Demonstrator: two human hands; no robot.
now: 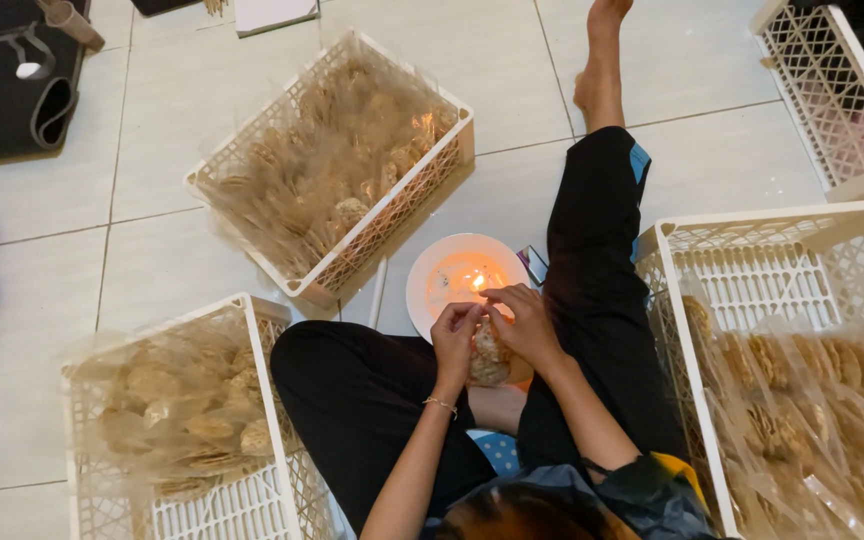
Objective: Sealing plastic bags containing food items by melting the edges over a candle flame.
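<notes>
White tiled floor [182,120]. Left hand [455,338] and right hand [517,318] both pinch a clear plastic bag of round crackers [489,358] near the lit flame on a white round plate [442,262].

Clear packet of brown crackers [490,355] between both hands; similar clear packets filling three white crates [668,262].

A plate [430,300] (candle [476,282] on it) lies between three crates [337,165], with snack packets [192,410] inside them.
</notes>
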